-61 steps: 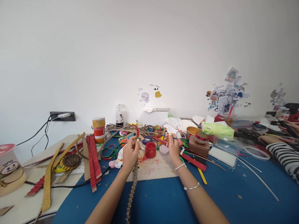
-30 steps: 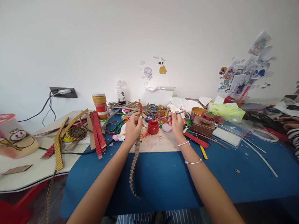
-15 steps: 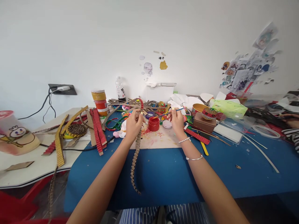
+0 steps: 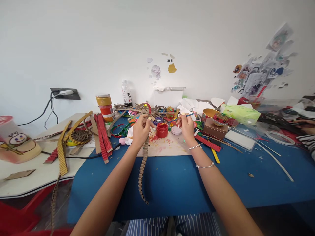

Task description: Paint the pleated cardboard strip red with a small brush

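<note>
My left hand (image 4: 142,130) is closed on a corrugated cardboard strip (image 4: 143,167); its painted red end curls above my fingers, and its bare brown length hangs down over the blue table. My right hand (image 4: 186,128) grips a thin blue paintbrush (image 4: 175,119), tilted with its tip at the mouth of an open red paint jar (image 4: 162,131). Between my hands, the jar stands on a paint-stained board (image 4: 167,149). Its pale lid (image 4: 176,130) lies just right of it, near my right hand.
Red corrugated strips (image 4: 102,136) and a yellow strip (image 4: 62,149) lie at left. Stacked paint jars (image 4: 105,108) and a bottle (image 4: 126,93) stand behind. On the right are a brown box (image 4: 215,129), a green tissue pack (image 4: 241,113) and a co-worker's striped sleeve (image 4: 307,144).
The brush tip has shifted slightly left and lower at the paint jar's mouth. My left hand and the cardboard strip stay nearly where they were.
</note>
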The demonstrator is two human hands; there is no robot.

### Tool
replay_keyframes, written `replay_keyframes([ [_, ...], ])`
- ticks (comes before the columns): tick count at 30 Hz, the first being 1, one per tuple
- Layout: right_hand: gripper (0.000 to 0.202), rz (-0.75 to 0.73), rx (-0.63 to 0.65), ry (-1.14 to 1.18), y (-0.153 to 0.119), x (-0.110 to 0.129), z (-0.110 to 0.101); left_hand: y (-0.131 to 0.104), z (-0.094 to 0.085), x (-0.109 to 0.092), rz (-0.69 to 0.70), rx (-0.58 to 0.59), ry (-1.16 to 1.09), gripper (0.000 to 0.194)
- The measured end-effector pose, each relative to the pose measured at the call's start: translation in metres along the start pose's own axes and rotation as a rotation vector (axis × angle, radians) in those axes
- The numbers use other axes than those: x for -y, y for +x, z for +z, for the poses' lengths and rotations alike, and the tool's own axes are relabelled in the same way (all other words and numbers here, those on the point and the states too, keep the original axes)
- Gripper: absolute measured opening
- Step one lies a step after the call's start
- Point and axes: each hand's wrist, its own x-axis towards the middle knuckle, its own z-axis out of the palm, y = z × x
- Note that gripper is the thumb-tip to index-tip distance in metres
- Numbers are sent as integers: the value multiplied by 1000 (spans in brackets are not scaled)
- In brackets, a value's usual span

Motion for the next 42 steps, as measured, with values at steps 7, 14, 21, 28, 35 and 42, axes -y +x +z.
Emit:
replay_keyframes([
  [7, 29, 2, 19, 21, 1, -1, 0, 1, 1, 0, -27, -8, -63, 20],
  [14, 27, 133, -88, 247, 3, 3, -2, 3, 1, 6, -39, -6, -135, 22],
  [21, 23, 209, -33, 464, 6, 6, -7, 5, 2, 8, -17, -25, -10, 24],
  [28, 10, 220, 51, 506, 5, 9, -6, 4, 2, 7, -37, -5, 97, 25],
  [35, 7, 209, 102, 479, 2, 12, -4, 5, 4, 10, -27, 7, 102, 23],
  [42, 8, 199, 147, 549, 1, 11, -4, 5, 4, 12, -21, 25, 116, 23],
])
